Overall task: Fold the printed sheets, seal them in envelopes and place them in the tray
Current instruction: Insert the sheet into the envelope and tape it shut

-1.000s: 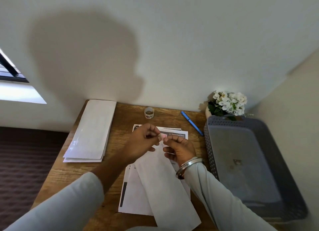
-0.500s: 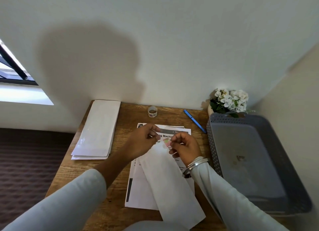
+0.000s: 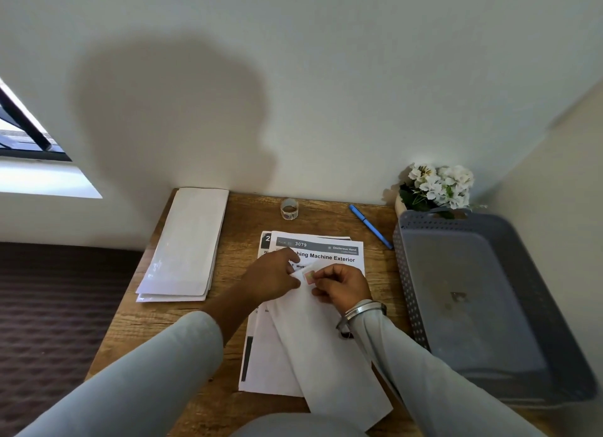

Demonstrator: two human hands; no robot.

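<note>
At the centre of the counter [image 3: 156,322], the envelope [image 3: 319,348] lies slantwise on the printed sheets [image 3: 329,250], which give it a flat backing. The left grip [image 3: 270,280] pinches the envelope's far end, toward 12 o'clock, apparently to steady the flap. The right grip [image 3: 342,286] pinches a small sticker [image 3: 309,276] at that flap, judged to be the seal. The tray [image 3: 408,273] stands at 3 o'clock, close by for the finished envelope. Spare envelopes [image 3: 186,247] lie at 10 o'clock, the sticker roll [image 3: 289,208] at 12 o'clock.

table: wooden table [image 3: 251,218] | on it: envelope stack [image 3: 186,244] | sticker roll [image 3: 289,209] | blue pen [image 3: 370,227] | printed sheets [image 3: 329,250] | grey tray [image 3: 404,273] | potted flowers [image 3: 435,187]
</note>
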